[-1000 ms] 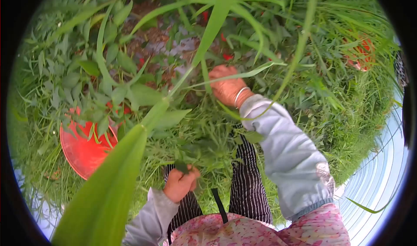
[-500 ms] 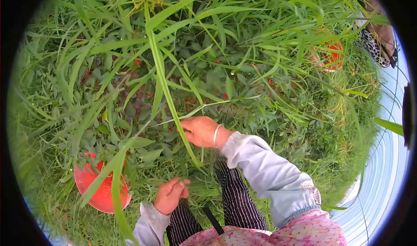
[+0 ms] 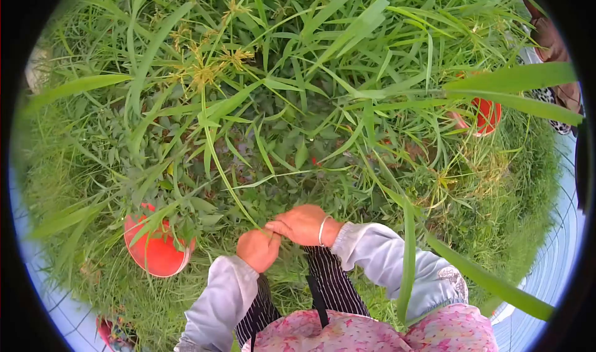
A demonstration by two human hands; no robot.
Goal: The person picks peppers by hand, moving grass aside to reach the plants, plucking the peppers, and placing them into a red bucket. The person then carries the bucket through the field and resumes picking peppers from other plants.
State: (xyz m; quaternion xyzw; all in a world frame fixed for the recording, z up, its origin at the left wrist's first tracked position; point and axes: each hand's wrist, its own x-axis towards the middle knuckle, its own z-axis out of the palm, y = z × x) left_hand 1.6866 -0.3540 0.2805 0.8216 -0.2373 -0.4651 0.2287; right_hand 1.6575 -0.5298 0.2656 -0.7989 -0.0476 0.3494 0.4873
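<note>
My left hand (image 3: 259, 250) and my right hand (image 3: 305, 225) meet low over the leafy plants, just above my knees. Their fingertips touch. Both are closed, and whatever sits between the fingers is hidden. A long grass blade (image 3: 218, 166) runs down toward the left hand. Beyond the hands, small red spots, like fruits, show among the dark green leafy plants (image 3: 301, 155). To the left of my left hand, a red bucket (image 3: 160, 256) stands tilted in the grass, partly covered by blades.
Another red bucket (image 3: 488, 117) stands at the upper right, near a person's patterned clothing (image 3: 549, 96). Tall grass blades (image 3: 347, 38) cross the plants and hang close to the camera. A dark red container (image 3: 105, 331) shows at the lower left edge.
My right hand has come back from the plants toward my body. My left hand has risen to meet it. The view has shifted, showing more grass at the top.
</note>
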